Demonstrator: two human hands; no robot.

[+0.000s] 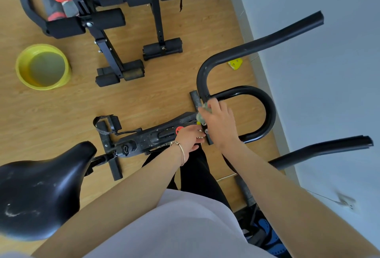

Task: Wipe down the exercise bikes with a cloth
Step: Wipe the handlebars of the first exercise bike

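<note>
Steel tubing makes up the handlebar [269,111]: a glossy black loop at 3 o'clock, with two matte, foam-sleeved arms reaching toward the pale wall [329,93]. From my feed the bike [156,134] lies at centre, its black frame dull and speckled with dust. A round red knob [179,130] sits on it. The saddle [41,192] at 8 o'clock is smooth, shiny and rounded, with white scuffs. A strapped pedal [109,123] sits at 9 o'clock of the frame.

My right hand [220,126] is curled over a small, fuzzy grey cloth [202,111]. It presses the cloth where the handlebar meets the stem, just at 1 o'clock of centre; the cloth is blurred. My left hand [190,137], with a thin metal bracelet [182,150] at the wrist, reaches the black plate on the stem just below the right. Its fingers look fairly straight, but I cannot tell whether they pinch the plate.

A round yellow plastic bowl [22,68] of murky liquid stands on the wood-grain floor [61,109] at 10 o'clock. A black gym frame [109,52] with foam rollers stands at 11 o'clock.
</note>
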